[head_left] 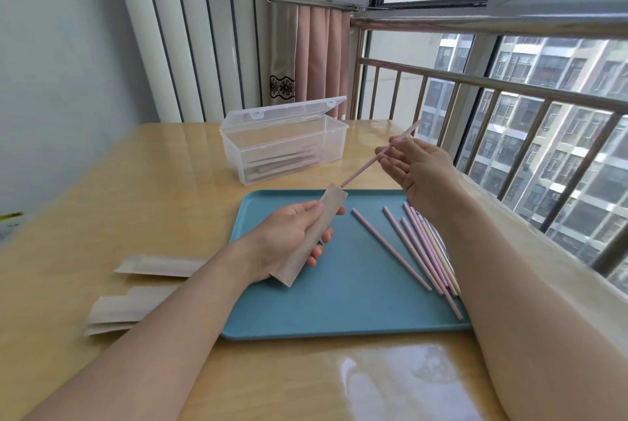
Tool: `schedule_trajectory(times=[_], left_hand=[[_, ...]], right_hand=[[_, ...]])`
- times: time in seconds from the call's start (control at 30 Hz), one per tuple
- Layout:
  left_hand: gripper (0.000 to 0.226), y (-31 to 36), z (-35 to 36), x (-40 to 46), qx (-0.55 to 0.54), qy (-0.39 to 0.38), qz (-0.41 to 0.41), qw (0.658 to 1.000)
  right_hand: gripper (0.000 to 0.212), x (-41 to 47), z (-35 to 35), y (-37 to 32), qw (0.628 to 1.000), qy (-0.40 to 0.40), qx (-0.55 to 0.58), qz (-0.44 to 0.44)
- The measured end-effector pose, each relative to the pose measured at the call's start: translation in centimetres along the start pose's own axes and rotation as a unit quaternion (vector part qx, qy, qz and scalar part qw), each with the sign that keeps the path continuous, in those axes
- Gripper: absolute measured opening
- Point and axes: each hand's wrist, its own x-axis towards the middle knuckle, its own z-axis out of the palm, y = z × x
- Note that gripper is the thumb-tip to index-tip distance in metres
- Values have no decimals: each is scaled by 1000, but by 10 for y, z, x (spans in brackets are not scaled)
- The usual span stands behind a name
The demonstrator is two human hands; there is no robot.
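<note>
No readable text, label or number shows on the paper sleeve (pixel 307 239), clear box (pixel 285 148) or tray (pixel 339 301)

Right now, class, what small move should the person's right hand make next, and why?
Probably lower the pink stick a little so its tip enters the paper sleeve: the right hand pinches it with the tip just beyond the sleeve's open end, which the left hand holds up toward it.

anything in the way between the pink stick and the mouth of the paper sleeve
Nothing visible. The right hand pinches the pink stick, and its lower tip sits just off the open top of the paper sleeve gripped in the left hand. The small gap between them looks free.
</note>
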Motion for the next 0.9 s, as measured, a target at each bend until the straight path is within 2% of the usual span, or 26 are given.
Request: schedule_trajectory(times=[0.4,0.47,0.57,0.6,0.67,0.77,0.9], left_hand=[[37,0,-1,0,-18,-12,8,1000],[37,0,-1,1,-21,-15,8,1000],[38,0,-1,0,-20,-16,6,1000],[38,0,0,0,-17,-15,5,1000],[38,0,0,0,-15,-9,4,1000],[38,0,-1,1,-23,-1,0,1000],[38,0,-3,2,-32,5,0,999]], right_hand=[[16,-4,3,9,991,-70,-106,36],[24,-5,6,11,988,-82,-127,43],[51,-6,7,12,983,-81,-161,30],[54,-7,7,13,980,-86,-178,27],[48,-8,8,14,972,-105,-208,35],[26,-9,9,17,946,-124,-299,19],[26,-8,11,22,903,-143,-403,-26]])
